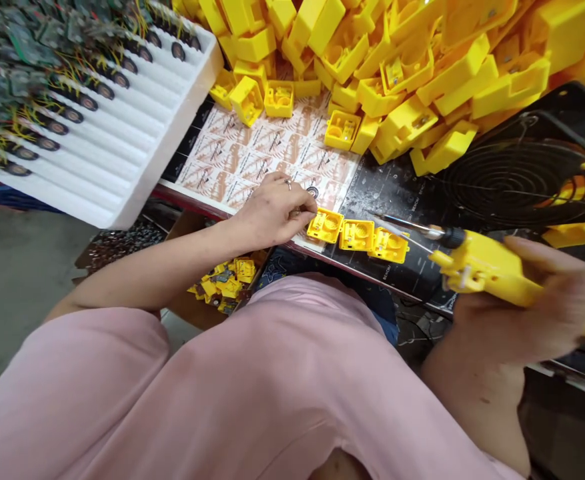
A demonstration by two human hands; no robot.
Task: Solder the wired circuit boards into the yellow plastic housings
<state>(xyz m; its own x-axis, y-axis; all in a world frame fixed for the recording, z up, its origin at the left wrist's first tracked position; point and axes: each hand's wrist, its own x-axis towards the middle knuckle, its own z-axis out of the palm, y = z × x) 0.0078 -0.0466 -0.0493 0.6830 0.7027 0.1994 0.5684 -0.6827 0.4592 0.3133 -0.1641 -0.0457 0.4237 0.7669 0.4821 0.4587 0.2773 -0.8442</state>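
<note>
My left hand (278, 208), with a ring on one finger, is closed with its fingertips at the left edge of a yellow plastic casing (325, 225). Two similar open casings, a middle one (357, 235) and a right one (390, 245), sit beside it in a slanting row near the table's front edge. In my right hand (537, 320), slightly blurred, is a yellow soldering gun (492, 263). Its metal tip points left, above and just right of the row. A small round dark piece (313, 192) shows just behind my left fingertips.
A large heap of yellow casings (352, 53) covers the back of the table. To the left, a white foam tray (137, 153) carries green circuit boards (32, 73) with wires and round parts. A black fan (512, 180) stands at right. Below is a box of yellow pieces (222, 287).
</note>
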